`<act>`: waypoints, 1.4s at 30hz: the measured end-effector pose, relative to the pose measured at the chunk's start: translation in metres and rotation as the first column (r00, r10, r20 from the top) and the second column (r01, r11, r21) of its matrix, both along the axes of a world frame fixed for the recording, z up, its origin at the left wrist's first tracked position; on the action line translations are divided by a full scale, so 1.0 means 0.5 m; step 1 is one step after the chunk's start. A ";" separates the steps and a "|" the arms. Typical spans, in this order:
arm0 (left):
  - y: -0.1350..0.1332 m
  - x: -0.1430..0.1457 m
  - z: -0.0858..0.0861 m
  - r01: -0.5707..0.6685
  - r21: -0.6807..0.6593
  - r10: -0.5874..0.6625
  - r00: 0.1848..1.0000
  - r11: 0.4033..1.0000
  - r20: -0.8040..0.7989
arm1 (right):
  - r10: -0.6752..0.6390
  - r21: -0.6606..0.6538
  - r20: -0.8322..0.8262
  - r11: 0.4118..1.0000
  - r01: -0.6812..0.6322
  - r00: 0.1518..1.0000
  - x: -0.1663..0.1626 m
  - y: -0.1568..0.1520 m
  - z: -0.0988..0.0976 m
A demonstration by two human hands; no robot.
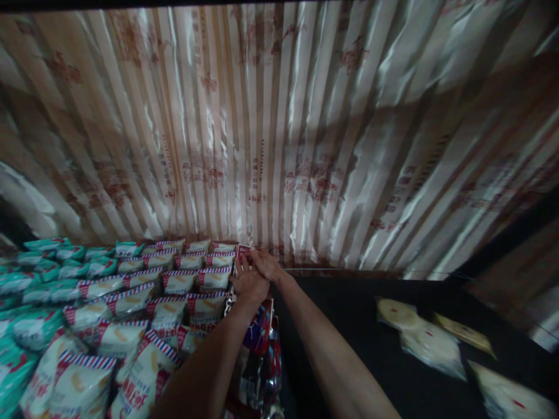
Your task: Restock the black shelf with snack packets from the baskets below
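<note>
Across the left half of the black surface [340, 308], white snack bags [213, 280] with red panels and blue-and-red striped top edges stood packed in rows, tilted at slightly varying angles; farther left, teal bags [38, 329] continued the rows. Contents of both kinds were hidden by printed film; pale curved pieces were pictured on the white bags' fronts. Clear bags [430, 346] at right lay flat, each with pale rounded contents showing through and a small red mark; a narrow yellowish packet [465, 333] lay just beside them. Dark packets [257, 329] with red and purple print formed a column along the right edge of the white bags, partly under the left forearm. Both hands met at the column's far end, beneath and just beside a dark red packet [243, 251]. Left hand [251, 283]: back upward, fingers extended and slightly parted over the packets. Right hand [266, 266]: fingers together, reaching in from the right, touching or overlapping the left. Fingertips partly hidden; could not tell whether either hand pinched anything. Behind, a ribbed, shiny wall covering [262, 116] bore reddish printed motifs; lighting dim.
</note>
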State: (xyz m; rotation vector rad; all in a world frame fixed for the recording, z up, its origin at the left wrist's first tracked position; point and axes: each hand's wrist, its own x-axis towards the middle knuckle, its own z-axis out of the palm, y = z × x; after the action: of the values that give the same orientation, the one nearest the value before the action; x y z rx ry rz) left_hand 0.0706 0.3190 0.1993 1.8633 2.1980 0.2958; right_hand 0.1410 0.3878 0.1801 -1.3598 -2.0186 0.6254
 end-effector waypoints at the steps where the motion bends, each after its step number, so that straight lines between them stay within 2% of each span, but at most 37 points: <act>1: 0.000 0.001 -0.001 -0.009 0.003 0.009 1.000 1.000 0.003 | 0.008 -0.020 0.008 1.000 -0.008 1.000 0.002 0.003 -0.004; 4: 0.000 0.002 -0.001 -0.033 0.014 0.032 0.999 0.999 0.014 | 0.032 -0.053 0.002 0.998 -0.032 0.999 0.004 0.004 -0.011; 7: 0.001 0.001 0.001 -0.036 0.005 0.036 0.999 0.999 0.012 | 0.040 -0.018 -0.056 0.999 -0.041 0.998 0.005 -0.003 -0.008; 9: 0.001 0.001 0.002 -0.027 -0.012 0.027 1.000 1.000 0.015 | 0.005 0.013 -0.113 1.000 -0.004 0.994 0.008 -0.012 -0.002; 11: 0.001 0.001 0.003 -0.029 -0.015 0.030 0.999 0.999 0.023 | -0.084 0.010 -0.187 0.996 0.087 0.979 0.016 -0.027 0.004; 14: 0.001 0.000 0.000 -0.035 0.032 0.035 0.999 0.999 0.021 | -0.197 -0.014 -0.308 0.979 0.202 0.931 0.034 -0.065 0.009; 18: -0.002 -0.003 0.002 -0.004 0.081 0.001 1.000 0.997 0.030 | -0.176 0.052 -0.411 0.975 0.215 0.895 0.059 -0.138 0.002; 21: -0.006 -0.006 0.011 -0.038 0.089 0.033 0.997 0.995 0.064 | -0.237 0.039 -0.457 0.958 0.285 0.857 0.075 -0.194 -0.007; 25: -0.012 -0.006 0.019 -0.056 0.138 0.047 0.996 0.989 0.072 | -0.284 0.012 -0.448 0.946 0.323 0.848 0.081 -0.257 -0.012; 30: -0.019 -0.002 0.021 -0.074 0.223 0.070 0.997 0.972 0.026 | -0.249 0.007 -0.386 0.962 0.273 0.888 0.068 -0.305 -0.005; 36: -0.018 -0.003 0.026 -0.031 0.254 0.035 0.999 0.967 -0.013 | -0.255 0.039 -0.347 0.957 0.286 0.902 0.065 -0.318 0.005; 42: -0.019 0.001 0.035 0.015 0.231 -0.015 1.000 0.973 -0.001 | -0.271 0.034 -0.354 0.953 0.302 0.895 0.076 -0.322 0.003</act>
State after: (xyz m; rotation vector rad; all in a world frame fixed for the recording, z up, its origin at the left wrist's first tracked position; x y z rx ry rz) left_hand 0.0711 0.3098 0.2169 1.9934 2.2300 0.5719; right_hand 0.1791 0.2266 0.1814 -1.3536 -1.5124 0.5851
